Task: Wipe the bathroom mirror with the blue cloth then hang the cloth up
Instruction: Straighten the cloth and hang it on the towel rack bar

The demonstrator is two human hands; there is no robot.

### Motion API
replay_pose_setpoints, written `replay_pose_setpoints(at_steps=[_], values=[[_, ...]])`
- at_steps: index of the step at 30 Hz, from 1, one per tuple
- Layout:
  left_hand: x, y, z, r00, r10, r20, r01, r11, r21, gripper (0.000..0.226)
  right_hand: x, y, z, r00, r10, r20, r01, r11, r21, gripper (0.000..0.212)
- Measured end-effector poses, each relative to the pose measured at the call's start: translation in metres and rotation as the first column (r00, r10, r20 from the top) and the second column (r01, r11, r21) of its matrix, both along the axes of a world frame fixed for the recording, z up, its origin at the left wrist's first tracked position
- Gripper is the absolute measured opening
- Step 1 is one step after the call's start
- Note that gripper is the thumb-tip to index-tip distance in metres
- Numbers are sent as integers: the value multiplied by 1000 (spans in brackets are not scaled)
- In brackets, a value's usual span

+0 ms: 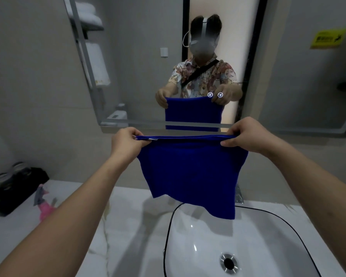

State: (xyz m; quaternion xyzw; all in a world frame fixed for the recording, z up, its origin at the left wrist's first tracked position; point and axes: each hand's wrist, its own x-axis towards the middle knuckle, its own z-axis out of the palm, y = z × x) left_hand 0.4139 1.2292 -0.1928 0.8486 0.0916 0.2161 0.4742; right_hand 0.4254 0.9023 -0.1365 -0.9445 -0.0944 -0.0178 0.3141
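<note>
A blue cloth (190, 172) hangs folded in front of me, above the sink and just below the mirror. My left hand (126, 141) pinches its top left corner and my right hand (246, 136) pinches its top right corner, so the top edge is pulled taut between them. The bathroom mirror (140, 62) fills the wall ahead and reflects me holding the cloth. Two small round lit touch buttons (215, 94) sit on the glass near its lower middle.
A white sink (268, 246) with a black rim and a metal drain lies below the cloth, set in a marble counter (128, 226). A black bag (14, 188) and a pink item (45, 209) lie at the counter's left. A yellow sign (328, 38) hangs on the right wall.
</note>
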Motion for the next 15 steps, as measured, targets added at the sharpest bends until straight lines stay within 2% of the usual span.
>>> replay_pose_setpoints(at_steps=[7,10,15], values=[[-14,31,5,999,26,18,-22,977,-212,12,10,9,-3,999,43,-14,-39,982,183,12],[-22,40,7,998,50,29,-42,971,-234,14,17,21,-5,995,101,-10,-98,978,187,9],[-47,59,15,985,171,35,-147,918,-369,20,26,46,-5,982,187,37,-190,957,220,15]])
